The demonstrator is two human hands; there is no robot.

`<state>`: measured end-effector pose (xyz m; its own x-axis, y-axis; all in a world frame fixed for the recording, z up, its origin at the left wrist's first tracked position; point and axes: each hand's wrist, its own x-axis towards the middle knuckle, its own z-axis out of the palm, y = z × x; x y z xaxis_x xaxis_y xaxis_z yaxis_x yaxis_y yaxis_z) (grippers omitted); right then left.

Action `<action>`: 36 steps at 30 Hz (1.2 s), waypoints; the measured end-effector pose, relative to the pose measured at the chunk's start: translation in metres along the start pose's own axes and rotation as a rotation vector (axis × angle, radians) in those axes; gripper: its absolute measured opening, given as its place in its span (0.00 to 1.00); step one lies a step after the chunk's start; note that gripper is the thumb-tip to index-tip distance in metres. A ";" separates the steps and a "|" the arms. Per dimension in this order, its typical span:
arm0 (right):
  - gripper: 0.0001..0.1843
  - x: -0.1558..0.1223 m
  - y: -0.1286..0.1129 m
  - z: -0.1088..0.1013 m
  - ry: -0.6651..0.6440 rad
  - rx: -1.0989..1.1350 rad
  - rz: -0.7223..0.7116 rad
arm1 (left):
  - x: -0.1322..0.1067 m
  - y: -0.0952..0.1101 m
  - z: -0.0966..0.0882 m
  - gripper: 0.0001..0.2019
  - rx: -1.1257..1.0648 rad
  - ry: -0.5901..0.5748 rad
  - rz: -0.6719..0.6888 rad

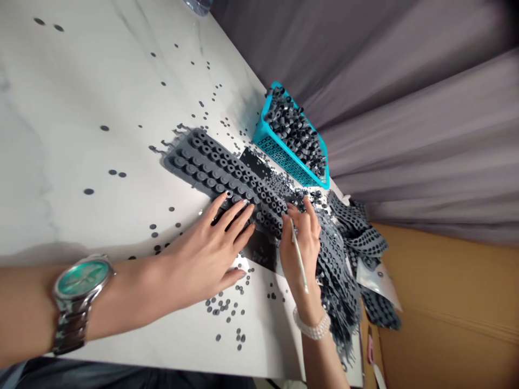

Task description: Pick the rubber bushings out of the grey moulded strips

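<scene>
A dark grey moulded rubber sheet (214, 162) with rows of round, ring-like raised parts lies slantwise on the table. My left hand (219, 229), wearing a watch (83, 286) at the wrist, rests with fingers spread on the sheet's near edge. At the sheet's right end, my right hand (302, 237) has its fingers curled around a thin white stick-like tool (299, 256). The tool's upper end is hidden by the fingers, close to the raised rings. A beaded bracelet (312, 324) circles the right wrist.
A turquoise basket (279, 156) full of small dark rubber parts stands behind the sheet. More perforated grey sheets (338, 270) are heaped at the right. Small dark discs (221, 308) are scattered over the white table (60, 135). A grey curtain (385, 108) hangs behind.
</scene>
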<state>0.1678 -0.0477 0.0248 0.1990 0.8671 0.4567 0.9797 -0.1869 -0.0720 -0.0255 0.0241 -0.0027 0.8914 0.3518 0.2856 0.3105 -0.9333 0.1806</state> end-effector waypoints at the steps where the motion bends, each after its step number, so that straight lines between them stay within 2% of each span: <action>1: 0.06 -0.003 -0.001 -0.001 -0.014 0.020 0.000 | -0.001 0.000 0.001 0.35 0.017 0.021 0.007; 5: 0.07 -0.016 -0.007 0.000 -0.026 0.069 -0.010 | 0.000 0.000 0.002 0.35 0.075 0.056 0.050; 10: 0.07 -0.026 -0.015 0.000 -0.014 0.122 -0.221 | 0.001 -0.001 0.001 0.36 0.057 0.026 0.022; 13: 0.07 -0.026 -0.019 -0.002 -0.019 0.123 -0.283 | 0.002 -0.002 0.001 0.36 0.024 0.008 -0.001; 20: 0.12 -0.023 -0.025 -0.007 -0.101 0.082 -0.320 | 0.004 -0.002 -0.001 0.35 -0.026 -0.003 -0.028; 27: 0.09 -0.023 -0.022 -0.004 -0.107 0.015 -0.361 | 0.003 -0.002 -0.003 0.35 -0.053 -0.010 -0.030; 32: 0.09 -0.017 -0.024 -0.005 -0.159 -0.060 -0.430 | 0.002 -0.002 -0.003 0.33 -0.044 -0.004 -0.026; 36: 0.09 -0.013 -0.018 0.000 -0.125 -0.054 -0.421 | 0.002 -0.002 -0.003 0.34 -0.037 -0.008 -0.024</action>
<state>0.1477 -0.0558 0.0204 -0.2126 0.9215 0.3251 0.9741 0.1736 0.1452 -0.0255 0.0263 0.0002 0.8864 0.3733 0.2737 0.3194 -0.9212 0.2220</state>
